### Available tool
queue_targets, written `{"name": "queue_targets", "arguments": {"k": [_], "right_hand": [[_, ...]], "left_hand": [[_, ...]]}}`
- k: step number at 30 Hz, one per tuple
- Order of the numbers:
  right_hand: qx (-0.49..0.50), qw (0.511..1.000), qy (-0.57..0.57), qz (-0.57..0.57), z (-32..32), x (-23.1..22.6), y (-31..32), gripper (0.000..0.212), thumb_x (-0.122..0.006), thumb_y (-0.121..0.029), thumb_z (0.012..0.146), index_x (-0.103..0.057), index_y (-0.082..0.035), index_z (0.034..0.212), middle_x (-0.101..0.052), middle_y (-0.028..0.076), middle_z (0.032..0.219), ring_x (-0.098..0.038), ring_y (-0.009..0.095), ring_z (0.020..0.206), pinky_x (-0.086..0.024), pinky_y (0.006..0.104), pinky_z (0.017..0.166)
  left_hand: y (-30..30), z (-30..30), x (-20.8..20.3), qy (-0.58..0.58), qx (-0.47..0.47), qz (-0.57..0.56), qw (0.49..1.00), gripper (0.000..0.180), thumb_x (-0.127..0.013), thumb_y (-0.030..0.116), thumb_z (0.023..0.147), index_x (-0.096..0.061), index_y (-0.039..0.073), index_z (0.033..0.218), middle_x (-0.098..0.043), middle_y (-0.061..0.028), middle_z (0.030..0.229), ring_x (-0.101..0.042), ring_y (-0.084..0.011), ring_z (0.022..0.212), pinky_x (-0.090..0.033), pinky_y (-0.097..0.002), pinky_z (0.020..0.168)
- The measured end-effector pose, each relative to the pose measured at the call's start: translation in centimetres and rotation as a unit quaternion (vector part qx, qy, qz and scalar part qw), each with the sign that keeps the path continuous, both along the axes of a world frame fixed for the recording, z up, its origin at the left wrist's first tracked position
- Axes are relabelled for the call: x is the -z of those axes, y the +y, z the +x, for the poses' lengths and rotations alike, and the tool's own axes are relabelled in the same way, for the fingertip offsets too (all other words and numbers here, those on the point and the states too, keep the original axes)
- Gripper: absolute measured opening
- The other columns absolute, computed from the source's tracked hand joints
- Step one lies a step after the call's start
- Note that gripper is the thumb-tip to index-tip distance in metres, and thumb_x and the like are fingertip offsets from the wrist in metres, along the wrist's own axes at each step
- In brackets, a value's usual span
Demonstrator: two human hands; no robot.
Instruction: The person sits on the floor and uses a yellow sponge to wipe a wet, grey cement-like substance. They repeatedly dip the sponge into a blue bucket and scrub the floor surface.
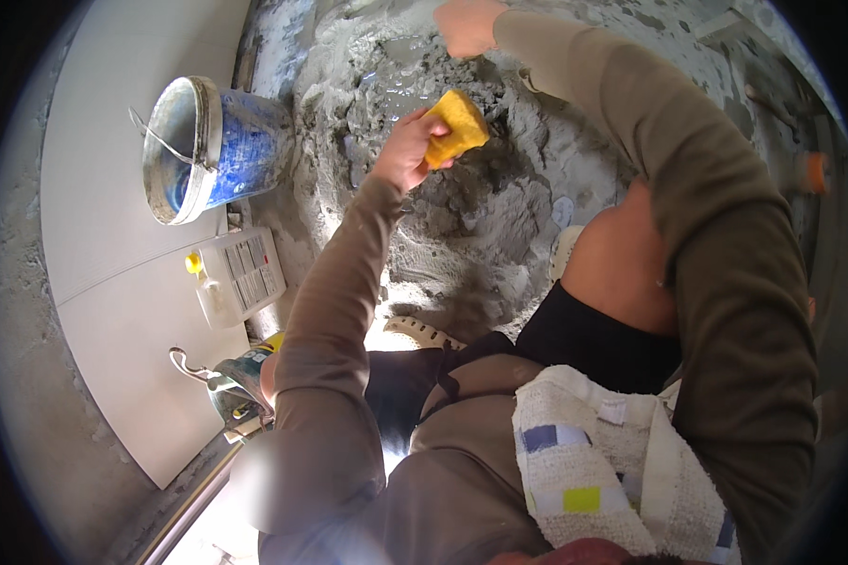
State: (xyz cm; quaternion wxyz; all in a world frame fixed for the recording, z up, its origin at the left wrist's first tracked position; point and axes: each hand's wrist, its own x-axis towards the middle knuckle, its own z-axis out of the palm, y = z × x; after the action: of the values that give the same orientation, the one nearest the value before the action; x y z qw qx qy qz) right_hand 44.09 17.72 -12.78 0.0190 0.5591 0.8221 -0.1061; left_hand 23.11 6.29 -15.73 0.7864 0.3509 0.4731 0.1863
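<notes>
My left hand (408, 151) is wrapped round a yellow sponge (460, 127), thumb on its near side. The sponge is over a mound of wet grey mortar (495, 212); I cannot tell whether it touches it. Farther off and to the right, at the top of the picture, my right hand (469, 26) is curled closed low over the mortar. What it holds, if anything, is hidden. A shallow puddle of water (386, 80) glints in the mortar beyond the sponge.
On the left are a mortar-smeared blue bucket (250, 146) with a wire handle, a translucent jug (243, 278) with a yellow cap, and a green container (231, 400) of tools. Pale boards (113, 207) line that side. An orange object (812, 174) stands far right. A striped towel (584, 452) hangs on me.
</notes>
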Motion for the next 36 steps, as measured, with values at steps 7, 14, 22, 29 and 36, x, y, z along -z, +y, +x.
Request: {"name": "queue_targets", "arguments": {"k": [7,14,22,29,36], "right_hand": [[-0.027,0.999,0.018,0.005,-0.3,-1.9,-0.5,0.022,-0.065,-0.018,0.074,-0.077,-0.002,0.085,-0.072,0.021,0.092,-0.071,0.036,0.087,-0.057,0.0465,0.076],[0.007,1.000,-0.002,-0.019,-1.0,-3.2,-0.4,0.024,-0.066,-0.018,0.076,-0.076,0.000,0.089,-0.073,0.022,0.093,-0.071,0.035,0.089,-0.057,0.0470,0.075],[-0.040,0.999,-0.020,-0.013,-2.1,-1.8,0.5,0.029,-0.067,-0.024,0.074,-0.077,-0.003,0.091,-0.073,0.021,0.095,-0.071,0.036,0.091,-0.056,0.0485,0.076],[-0.052,0.997,-0.043,-0.022,-1.6,-2.0,0.9,0.028,-0.068,-0.027,0.073,-0.078,-0.005,0.088,-0.073,0.018,0.096,-0.070,0.035,0.091,-0.056,0.0488,0.076],[-0.102,0.990,-0.096,0.030,-1.7,-0.8,1.2,0.029,-0.069,-0.031,0.072,-0.078,-0.006,0.084,-0.073,0.018,0.089,-0.069,0.036,0.086,-0.055,0.0493,0.075]], "left_hand": [[3.8,5.4,0.7,-0.017,-0.032,0.012,0.999,0.029,-0.053,0.004,0.087,-0.053,0.001,0.116,-0.061,-0.0147,0.104,-0.065,-0.0272,0.080,-0.055,-0.0396,0.060],[3.3,4.4,0.2,0.028,-0.018,0.041,0.999,0.024,-0.051,0.005,0.087,-0.054,0.000,0.110,-0.060,-0.0125,0.092,-0.061,-0.0221,0.069,-0.047,-0.0329,0.049],[2.0,-4.8,-0.4,0.060,-0.040,0.055,0.996,0.025,-0.050,0.005,0.085,-0.056,0.002,0.108,-0.058,-0.0070,0.081,-0.055,-0.0147,0.057,-0.037,-0.0259,0.040],[1.2,-12.6,-3.0,0.015,-0.127,0.010,0.992,0.030,-0.057,0.022,0.085,-0.057,0.003,0.108,-0.062,-0.0076,0.082,-0.057,-0.0162,0.062,-0.037,-0.0243,0.045],[-0.5,-15.3,-3.9,0.056,-0.137,0.061,0.987,0.037,-0.072,0.039,0.092,-0.059,0.007,0.106,-0.060,-0.0029,0.081,-0.050,-0.0092,0.059,-0.032,-0.0204,0.046]]}}
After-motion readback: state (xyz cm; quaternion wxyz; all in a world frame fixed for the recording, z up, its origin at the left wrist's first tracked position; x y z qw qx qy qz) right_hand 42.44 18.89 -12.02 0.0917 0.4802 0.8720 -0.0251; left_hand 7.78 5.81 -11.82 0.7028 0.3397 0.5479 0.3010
